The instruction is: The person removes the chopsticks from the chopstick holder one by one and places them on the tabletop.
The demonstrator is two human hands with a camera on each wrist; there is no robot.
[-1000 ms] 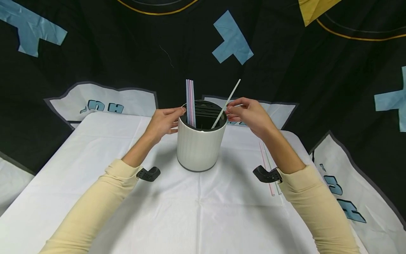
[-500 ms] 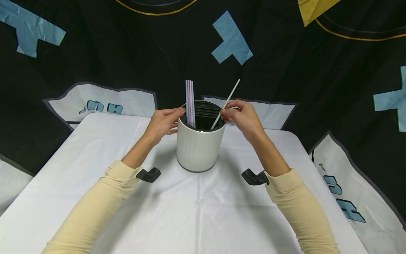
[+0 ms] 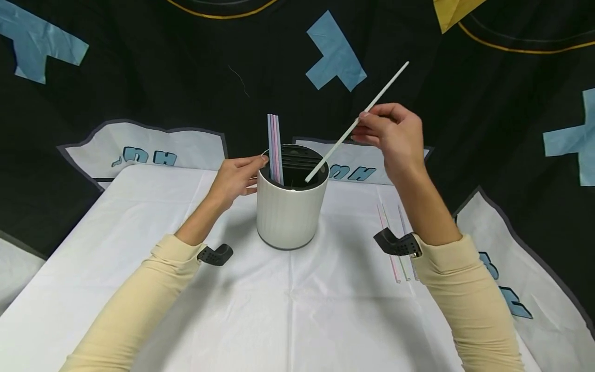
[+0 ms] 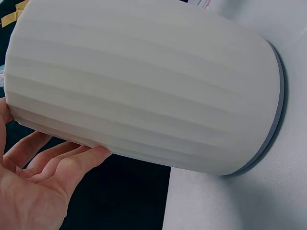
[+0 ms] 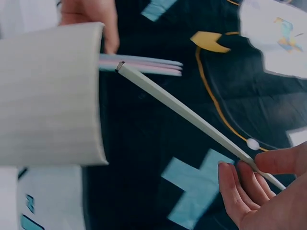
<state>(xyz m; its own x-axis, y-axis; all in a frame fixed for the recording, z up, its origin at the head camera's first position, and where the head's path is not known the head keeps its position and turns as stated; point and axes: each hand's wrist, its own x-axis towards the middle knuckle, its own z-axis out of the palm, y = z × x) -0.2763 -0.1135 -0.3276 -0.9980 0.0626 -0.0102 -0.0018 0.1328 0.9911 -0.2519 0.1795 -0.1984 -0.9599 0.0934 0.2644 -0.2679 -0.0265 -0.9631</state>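
A white ribbed cylindrical holder [image 3: 290, 217] with a black slotted inside stands upright on the table. My left hand [image 3: 234, 181] holds it at the rim's left, thumb on the edge and fingers along the outer wall [image 4: 144, 91]. Several lilac, blue and pink straws [image 3: 275, 147] stand together inside at the left. My right hand [image 3: 395, 129] pinches a pale whitish-green straw [image 3: 344, 135] above the holder, between thumb and fingers. This straw slants; its lower end overlaps the opening in the head view and shows just outside the rim in the right wrist view.
Loose thin straws [image 3: 392, 258], pink, green and lilac, lie on the white-covered table [image 3: 232, 320] right of the holder, partly behind my right wrist strap [image 3: 395, 243]. A black cloth [image 3: 186, 77] with blue shapes hangs behind the table.
My right hand has moved from the holder's rim up and to the right, lifting the pale straw. My left hand stays at the rim. The loose straws show again beside the right wrist.
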